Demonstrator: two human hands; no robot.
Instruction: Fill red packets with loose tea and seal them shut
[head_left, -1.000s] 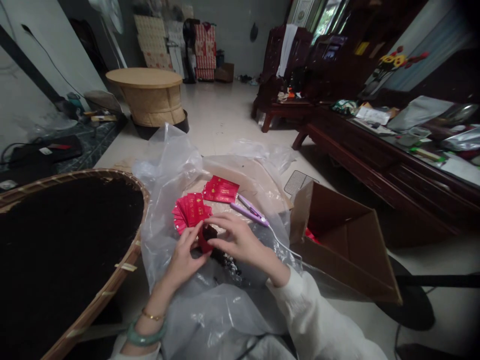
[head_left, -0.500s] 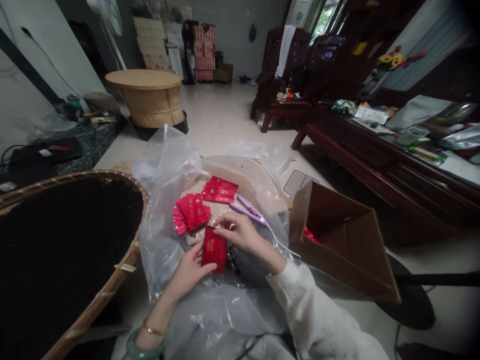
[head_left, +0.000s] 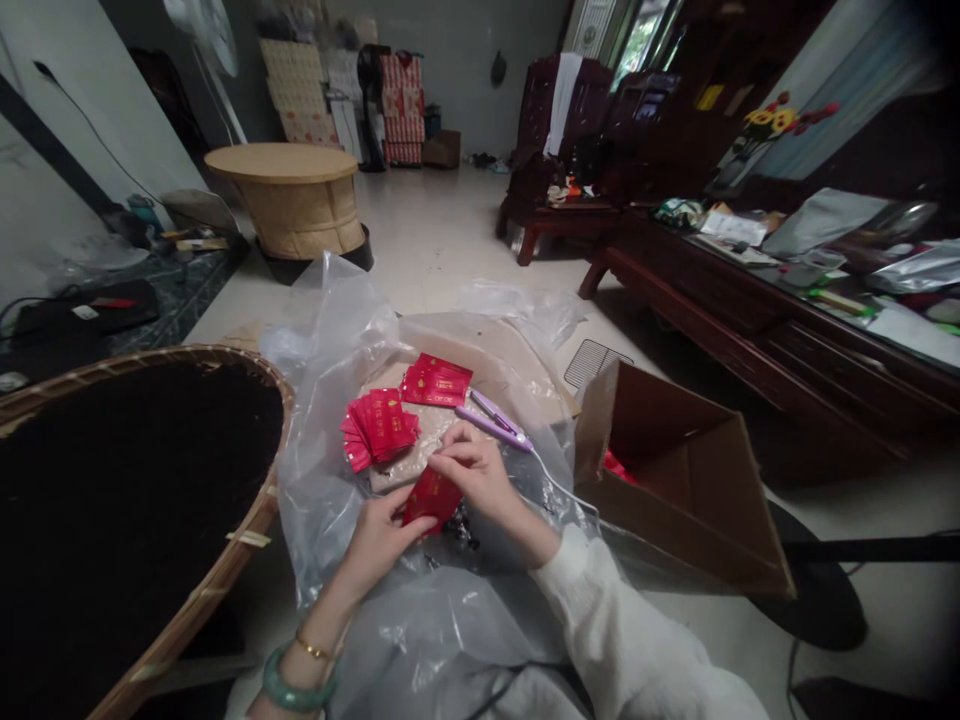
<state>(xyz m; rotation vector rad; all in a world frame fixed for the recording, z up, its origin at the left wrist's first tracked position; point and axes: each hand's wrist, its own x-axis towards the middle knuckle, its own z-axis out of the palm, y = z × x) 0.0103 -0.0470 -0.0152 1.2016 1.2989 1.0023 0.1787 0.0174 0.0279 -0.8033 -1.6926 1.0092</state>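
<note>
Between my hands is a red packet [head_left: 430, 500] with gold print, tilted over the plastic sheet. My left hand [head_left: 386, 530] grips its lower left side, thumb on the front. The fingers of my right hand [head_left: 476, 475] pinch its top edge and cover that corner. Just beyond lie a fanned pile of red packets [head_left: 381, 425] and a second stack of red packets [head_left: 437, 381]. A purple hand-held sealer with a white cord [head_left: 495, 420], looking like a small hair straightener, rests to the right of them. Dark loose bits [head_left: 465, 530] lie under the held packet.
On the left stands a wide woven tray [head_left: 281, 420] filled with dark loose material. An open cardboard box [head_left: 697, 500] with something red inside stands at the right. Clear plastic sheeting [head_left: 330, 350] spreads around my work spot. A dark wooden table [head_left: 750, 300] runs along the right.
The red packet has tilted to the right and its top is now more covered by my right hand. My left hand stays on its lower side. The view has shifted slightly.
</note>
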